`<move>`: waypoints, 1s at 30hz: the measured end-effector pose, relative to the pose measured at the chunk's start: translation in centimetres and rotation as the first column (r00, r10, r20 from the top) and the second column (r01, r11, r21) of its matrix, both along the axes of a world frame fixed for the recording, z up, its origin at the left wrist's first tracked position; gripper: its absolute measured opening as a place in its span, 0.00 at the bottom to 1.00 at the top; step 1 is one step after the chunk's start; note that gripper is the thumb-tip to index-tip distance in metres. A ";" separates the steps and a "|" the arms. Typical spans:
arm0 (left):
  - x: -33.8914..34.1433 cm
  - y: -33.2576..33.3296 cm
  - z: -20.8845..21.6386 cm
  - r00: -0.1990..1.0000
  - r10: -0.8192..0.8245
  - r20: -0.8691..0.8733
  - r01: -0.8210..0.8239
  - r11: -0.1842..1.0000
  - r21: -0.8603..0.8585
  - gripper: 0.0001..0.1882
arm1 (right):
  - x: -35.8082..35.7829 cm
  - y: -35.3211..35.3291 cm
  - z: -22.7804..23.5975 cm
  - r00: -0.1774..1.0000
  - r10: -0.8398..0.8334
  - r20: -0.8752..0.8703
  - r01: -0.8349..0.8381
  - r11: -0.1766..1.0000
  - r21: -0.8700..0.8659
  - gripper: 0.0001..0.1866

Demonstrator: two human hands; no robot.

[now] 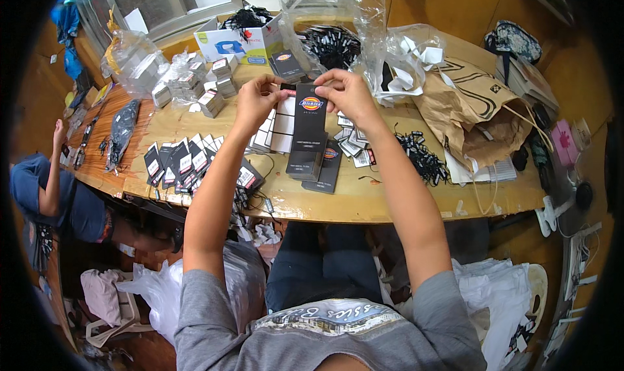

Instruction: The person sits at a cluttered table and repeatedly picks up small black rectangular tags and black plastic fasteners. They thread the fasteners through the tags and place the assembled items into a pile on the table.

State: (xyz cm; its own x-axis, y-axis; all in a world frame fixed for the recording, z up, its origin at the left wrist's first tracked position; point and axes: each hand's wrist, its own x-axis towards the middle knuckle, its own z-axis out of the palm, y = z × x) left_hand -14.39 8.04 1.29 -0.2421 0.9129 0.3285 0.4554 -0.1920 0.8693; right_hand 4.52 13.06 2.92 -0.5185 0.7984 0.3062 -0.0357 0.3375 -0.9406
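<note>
In front of me both hands are raised over the table and closed. My right hand [351,98] pinches the upper right edge of a long black hang tag [311,120] with an oval emblem. At the other side, my left hand [259,101] pinches a small black-and-red piece, probably a label; its full shape is hidden. Directly below stands a stack of black hang tags [304,166], with a loose black hang tag [329,166] lying beside it. White cards [282,133] lie in rows behind the hands. Fanned black-and-white tags [185,163] spread left of my left forearm.
Black cords [416,156] heap at right, near a brown paper bag [468,111]. Small boxed bundles [211,101], a printed carton [234,46] and a clear plastic bag [370,33] stand at the back. Another person's arm [53,169] shows at far left.
</note>
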 end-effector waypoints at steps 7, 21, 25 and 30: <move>7.0 -2.9 1.8 0.795 -0.161 0.585 0.147 0.987 0.071 0.10 | 3.3 -1.6 1.7 0.999 -0.043 0.012 0.042 0.997 0.059 0.07; 10.1 -5.7 -1.8 0.480 -0.064 0.875 0.014 0.998 0.065 0.12 | 7.8 3.6 -7.9 0.635 -0.494 0.594 0.075 0.805 0.589 0.19; 10.0 -6.2 -1.6 0.500 -0.055 0.864 0.018 0.998 0.053 0.08 | 8.2 4.5 -6.6 0.662 -0.297 0.689 0.134 0.950 0.281 0.20; 10.9 -6.1 -1.8 0.737 0.017 0.676 -0.096 0.992 0.079 0.09 | 9.6 3.1 -3.1 0.953 0.004 0.302 0.061 0.977 -0.205 0.07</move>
State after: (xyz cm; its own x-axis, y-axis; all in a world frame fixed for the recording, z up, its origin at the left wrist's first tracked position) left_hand -3.45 1.91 -0.50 -0.4857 0.8613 0.1491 -0.2281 -0.2895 0.9296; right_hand 14.10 16.15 -0.17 -0.5362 0.8434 -0.0350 0.2645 0.1285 -0.9558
